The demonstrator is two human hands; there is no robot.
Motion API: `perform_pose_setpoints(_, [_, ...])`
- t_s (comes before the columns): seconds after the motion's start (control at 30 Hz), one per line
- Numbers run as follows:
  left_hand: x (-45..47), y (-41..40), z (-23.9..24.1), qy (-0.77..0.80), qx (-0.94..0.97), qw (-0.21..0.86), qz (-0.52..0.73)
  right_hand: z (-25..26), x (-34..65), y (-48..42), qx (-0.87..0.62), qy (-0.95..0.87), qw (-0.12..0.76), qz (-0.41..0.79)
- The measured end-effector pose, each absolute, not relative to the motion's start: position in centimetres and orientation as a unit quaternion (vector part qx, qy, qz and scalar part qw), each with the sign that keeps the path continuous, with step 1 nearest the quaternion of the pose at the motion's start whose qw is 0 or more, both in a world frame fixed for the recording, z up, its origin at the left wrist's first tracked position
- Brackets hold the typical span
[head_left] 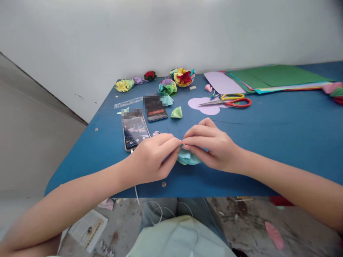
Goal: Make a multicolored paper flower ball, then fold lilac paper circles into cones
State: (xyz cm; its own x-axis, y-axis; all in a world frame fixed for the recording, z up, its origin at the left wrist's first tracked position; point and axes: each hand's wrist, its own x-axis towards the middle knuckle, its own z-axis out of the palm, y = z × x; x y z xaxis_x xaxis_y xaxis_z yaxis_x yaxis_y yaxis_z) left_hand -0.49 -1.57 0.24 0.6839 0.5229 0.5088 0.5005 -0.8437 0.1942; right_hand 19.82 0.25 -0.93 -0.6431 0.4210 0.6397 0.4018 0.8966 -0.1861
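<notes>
My left hand (157, 155) and my right hand (214, 144) meet fingertip to fingertip near the table's front edge. Both are closed in a pinch on a light blue paper flower (189, 157), whose ruffled petals show below the fingers. A tiny reddish bit is visible at the pinch point, too small to make out. Just beyond my left hand lies a phone (136, 132) with a white cable. A folded green paper piece (177, 112) sits past the fingers, near a flower-shaped lilac paper (194, 103) with scissors (227, 102) on top.
Several crumpled paper flowers (184, 77) line the back of the blue table (289, 135). A second phone (155, 107) and a clear ruler (128, 102) lie at left. Stacked coloured sheets (278, 78) are at back right, against the white wall (171, 35).
</notes>
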Motion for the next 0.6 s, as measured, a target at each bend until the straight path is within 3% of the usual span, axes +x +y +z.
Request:
perform_pose_setpoints(0.23, [-0.65, -1.37, -0.05, 0.267, 0.922, -0.008, 0.28, 0.03, 20.26, 0.38, -0.2, -0.93, 0.306, 0.035])
perform_pose_setpoints(0.6, [-0.48, -1.69, 0.43, 0.284, 0.928, 0.021, 0.239, -0.63, 20.03, 0.5, -0.195, -0.926, 0.324, -0.004])
